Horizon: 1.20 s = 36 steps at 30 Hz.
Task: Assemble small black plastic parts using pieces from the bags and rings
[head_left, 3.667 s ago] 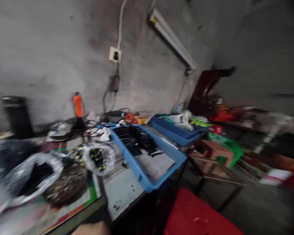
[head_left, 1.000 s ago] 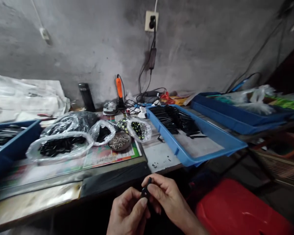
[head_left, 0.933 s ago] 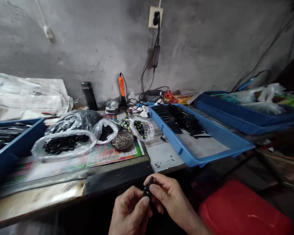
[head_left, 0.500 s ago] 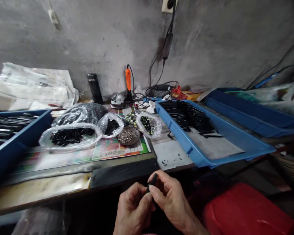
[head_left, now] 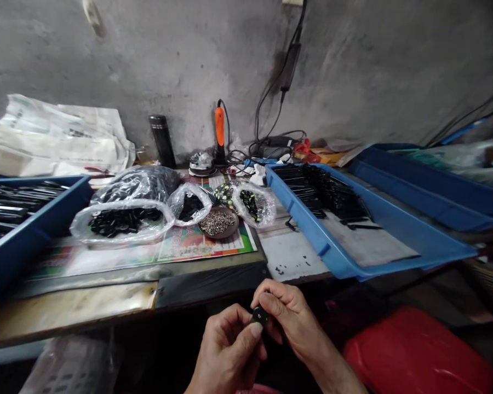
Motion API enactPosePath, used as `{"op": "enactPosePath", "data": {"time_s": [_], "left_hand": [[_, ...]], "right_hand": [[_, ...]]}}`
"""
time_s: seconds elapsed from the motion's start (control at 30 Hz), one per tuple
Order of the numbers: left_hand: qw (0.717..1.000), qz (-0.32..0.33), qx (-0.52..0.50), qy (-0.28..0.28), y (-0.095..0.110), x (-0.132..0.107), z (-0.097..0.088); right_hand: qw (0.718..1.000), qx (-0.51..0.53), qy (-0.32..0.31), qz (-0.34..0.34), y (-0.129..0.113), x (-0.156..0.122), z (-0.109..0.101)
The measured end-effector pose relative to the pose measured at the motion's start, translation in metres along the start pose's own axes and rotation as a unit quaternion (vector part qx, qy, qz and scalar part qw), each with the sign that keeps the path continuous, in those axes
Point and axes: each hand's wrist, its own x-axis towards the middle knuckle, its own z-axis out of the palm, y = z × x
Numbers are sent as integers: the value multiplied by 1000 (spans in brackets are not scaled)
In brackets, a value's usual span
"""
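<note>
pinching is kept steady, the small black plastic part (head_left: 259,315) being pressed between left hand (head_left: 228,347) and right hand (head_left: 291,323) fingertips, both grips closed.

The workbench (head_left: 291,257) has a worn, pale top flecked with small black bits. On it lie a printed paper mat (head_left: 205,250), clear plastic bags of black parts (head_left: 121,221), a dark dish of small metal pieces (head_left: 217,223), blue plastic trays (head_left: 324,249) holding black strips, a black thermos flask (head_left: 162,141) and an upright orange-handled tool (head_left: 219,127).
</note>
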Motion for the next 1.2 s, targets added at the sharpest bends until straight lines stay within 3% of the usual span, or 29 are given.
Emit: {"op": "enactPosePath", "data": {"time_s": [0.2,0.47,0.77,0.97,1.2], "left_hand": [[1000,8,15,26,4,-1,1],[997,18,30,68,8,-3,8],[998,41,13,54,9,-2,7],[996,41,22,71,3,1,7],[999,6,1,44,7,-3,1]], "right_hand": [[999,-36,0,-1,-6,-1,1],[987,-157,24,34,-23,-4,9],[992,-114,-6,43,-14,-5,6],[986,-161,20,31,-17,-4,10],[997,-72,-15,25,-12,-4,2]]}}
